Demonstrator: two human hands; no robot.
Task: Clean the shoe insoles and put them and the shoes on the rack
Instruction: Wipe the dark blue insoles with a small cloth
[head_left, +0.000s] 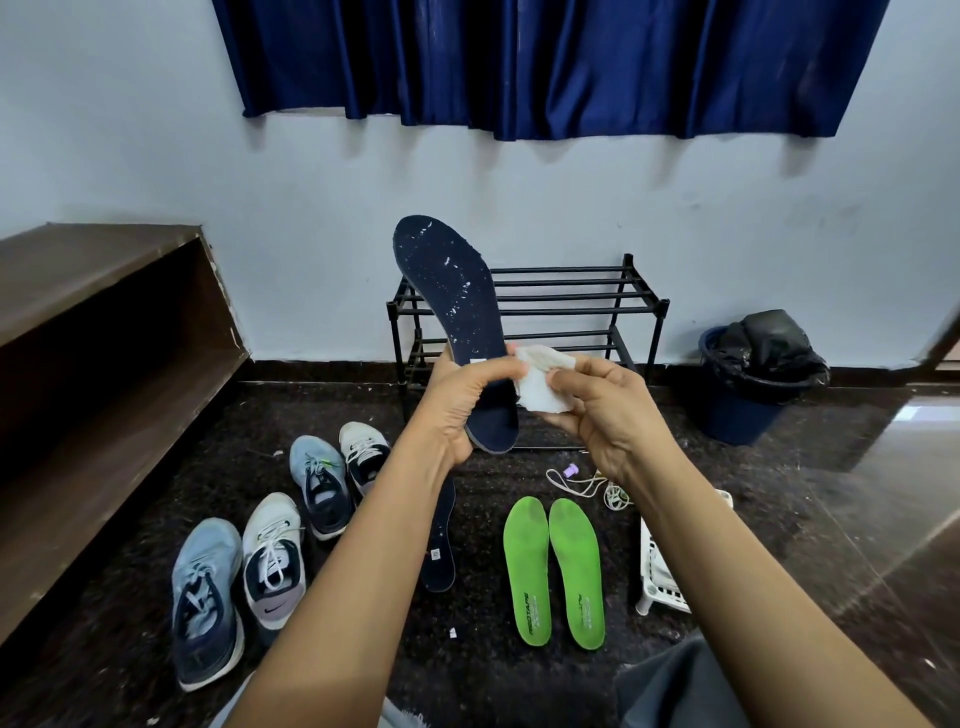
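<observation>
I'm on the cleaning step. My left hand (465, 397) grips the navy insole (447, 280) low down, just above the heel, fingers (493, 370) clamped round it. It stands upright in front of the black shoe rack (571, 291). My right hand (608, 410) pinches a folded white wipe (540, 392) against the insole's edge. White specks dot the upper half, so I judge the next move is a firm stroke up toward the toe, with the left grip braced. The green insoles (553, 571), a second navy insole (441, 551) and four sneakers (272, 556) lie on the floor, none racked yet.
</observation>
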